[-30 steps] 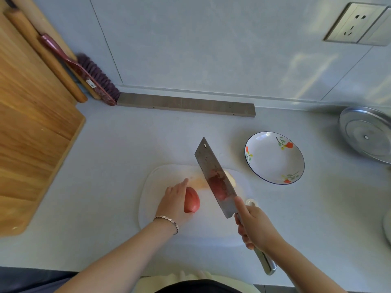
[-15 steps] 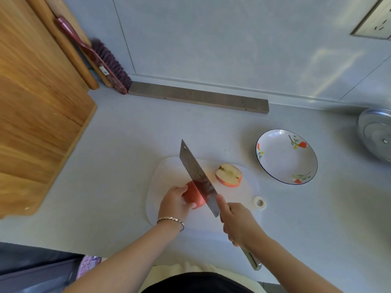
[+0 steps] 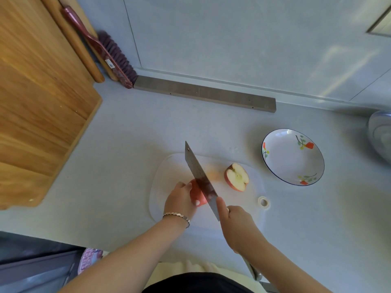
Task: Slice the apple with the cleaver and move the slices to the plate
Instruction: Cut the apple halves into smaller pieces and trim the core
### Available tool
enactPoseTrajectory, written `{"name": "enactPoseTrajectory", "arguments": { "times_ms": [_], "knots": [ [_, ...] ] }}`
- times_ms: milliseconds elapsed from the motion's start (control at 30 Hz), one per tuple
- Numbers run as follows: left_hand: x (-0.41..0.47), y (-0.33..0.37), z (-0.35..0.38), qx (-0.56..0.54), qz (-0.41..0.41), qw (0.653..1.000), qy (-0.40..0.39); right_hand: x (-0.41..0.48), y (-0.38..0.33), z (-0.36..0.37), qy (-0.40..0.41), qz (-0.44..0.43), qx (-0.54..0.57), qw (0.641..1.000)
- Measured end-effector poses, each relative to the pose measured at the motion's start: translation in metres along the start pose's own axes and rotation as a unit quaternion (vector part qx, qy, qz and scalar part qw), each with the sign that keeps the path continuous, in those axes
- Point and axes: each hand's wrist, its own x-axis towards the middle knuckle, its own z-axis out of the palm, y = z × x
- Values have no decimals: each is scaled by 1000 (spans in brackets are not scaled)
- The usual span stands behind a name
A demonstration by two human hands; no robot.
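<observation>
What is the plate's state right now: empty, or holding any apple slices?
Empty. The plate shows only its painted flowers; the cut apple half lies face up on the cutting board, apart from it.

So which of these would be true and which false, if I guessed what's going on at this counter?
1. The right hand grips the cleaver. True.
2. One hand is idle. False: the left hand holds an apple half on the white cutting board, right beside the blade.
3. The other apple half lies cut side up on the board. True.
4. Slices have already been served. False: the plate holds nothing.
5. The plate sits to the left of the board. False: it is to the right of it.
</observation>
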Motion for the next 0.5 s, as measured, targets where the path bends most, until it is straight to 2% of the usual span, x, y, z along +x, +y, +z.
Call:
{"name": "enactPoseTrajectory", "arguments": {
  "times_ms": [33, 200, 300, 400, 500],
  "knots": [
    [1, 0, 0, 1, -1, 1000, -3, -1, 1, 3, 26, 21, 25, 999],
    [5, -1, 1, 8, -3, 1000, -13, 6, -2, 6, -20, -18, -56, 998],
    [5, -1, 1, 7, -2, 1000, -16, 15, 3, 14, -13, -7, -21, 1000],
    [5, 0, 0, 8, -1, 1000, -21, 26, 5, 25, 12, 46, 37, 998],
    [6, 0, -1, -7, -9, 1000, -19, 31, 5, 28, 0, 18, 28, 999]
  ]
}}
